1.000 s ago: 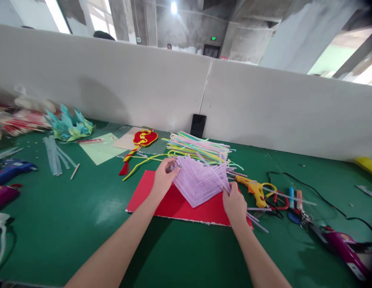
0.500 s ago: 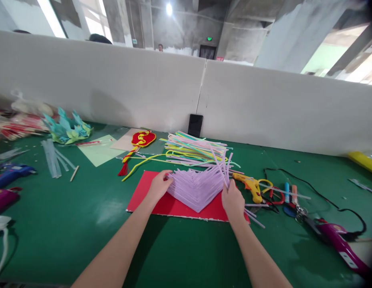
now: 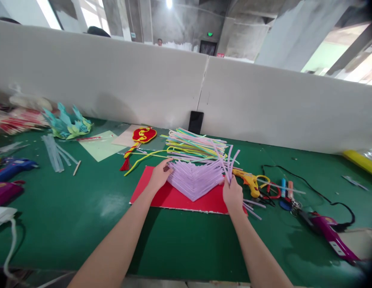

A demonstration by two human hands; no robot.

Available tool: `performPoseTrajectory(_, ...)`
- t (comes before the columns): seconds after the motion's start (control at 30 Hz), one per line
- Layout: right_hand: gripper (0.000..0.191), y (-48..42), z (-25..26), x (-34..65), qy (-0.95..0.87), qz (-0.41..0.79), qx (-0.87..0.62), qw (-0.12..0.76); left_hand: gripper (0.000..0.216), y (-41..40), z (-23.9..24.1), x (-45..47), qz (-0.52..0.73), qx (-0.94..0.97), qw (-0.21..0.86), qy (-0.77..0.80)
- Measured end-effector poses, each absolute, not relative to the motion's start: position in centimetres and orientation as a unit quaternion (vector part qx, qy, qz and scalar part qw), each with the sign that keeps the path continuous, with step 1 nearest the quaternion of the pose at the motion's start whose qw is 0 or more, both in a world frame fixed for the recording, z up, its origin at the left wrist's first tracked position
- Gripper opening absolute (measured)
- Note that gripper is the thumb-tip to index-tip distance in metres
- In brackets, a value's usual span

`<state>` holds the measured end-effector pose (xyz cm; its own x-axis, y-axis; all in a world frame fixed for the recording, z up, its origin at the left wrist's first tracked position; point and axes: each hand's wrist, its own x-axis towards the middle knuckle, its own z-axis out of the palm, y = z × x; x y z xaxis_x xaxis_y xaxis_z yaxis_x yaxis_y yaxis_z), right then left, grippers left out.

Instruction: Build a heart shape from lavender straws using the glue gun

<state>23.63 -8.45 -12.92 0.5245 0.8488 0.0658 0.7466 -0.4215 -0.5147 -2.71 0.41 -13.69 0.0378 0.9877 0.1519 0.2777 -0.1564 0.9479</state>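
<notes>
A lilac piece made of pipe cleaners laid side by side in a V pattern [image 3: 193,182] rests over a red board [image 3: 186,205], its point toward me. At its left edge, my left hand [image 3: 160,176] is closed, thumb and fingers pinching the rim. My right hand [image 3: 233,195] is by the right edge, its fingers wrapped round a few loose lilac pipe cleaners [image 3: 230,162] that stick up and fan out. Whether it also touches the piece's edge is hard to see. Several more lilac pipe cleaners [image 3: 254,208] lie right of my right wrist.
Behind the board lies a heap of coloured pipe cleaners [image 3: 194,144], with a black phone [image 3: 195,122] against the white partition [image 3: 114,76]. A yellow glue gun [image 3: 248,182], scissors [image 3: 272,192] and a purple corded tool [image 3: 332,236] lie right. A red-yellow ornament [image 3: 144,135] lies left.
The view has shifted slightly. The loose pipe cleaners in my right hand have swung a little to the right, away from the V-patterned piece. My left hand keeps its hold on the left edge.
</notes>
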Motion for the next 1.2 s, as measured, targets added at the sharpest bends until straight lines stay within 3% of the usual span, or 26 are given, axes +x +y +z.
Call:
performPoseTrajectory(0.2,0.055,-8.3,-13.2,24.4,-0.464,0.127,-0.803,0.351,0.043,0.5,-13.6,-2.9,0.504,0.571,0.431,0.484)
performPoseTrajectory(0.47,0.063,-8.0,-13.5,24.9,-0.463,0.137,-0.770,0.418,0.052,0.1,-12.3,-2.8,0.579,0.467,0.532,0.404)
performPoseTrajectory(0.6,0.068,-8.0,-13.3,25.0,-0.452,0.131,-0.765,0.439,0.053,0.4,-12.2,-3.0,0.613,0.388,0.577,0.375)
performPoseTrajectory(0.9,0.068,-8.3,-12.6,24.7,-0.437,0.128,-0.754,0.473,0.034,0.8,-11.4,-4.3,0.687,0.192,0.631,0.305)
performPoseTrajectory(1.2,0.068,-8.4,-12.4,24.8,-0.435,0.119,-0.748,0.487,0.034,0.3,-10.4,-4.7,0.682,0.106,0.676,0.260)
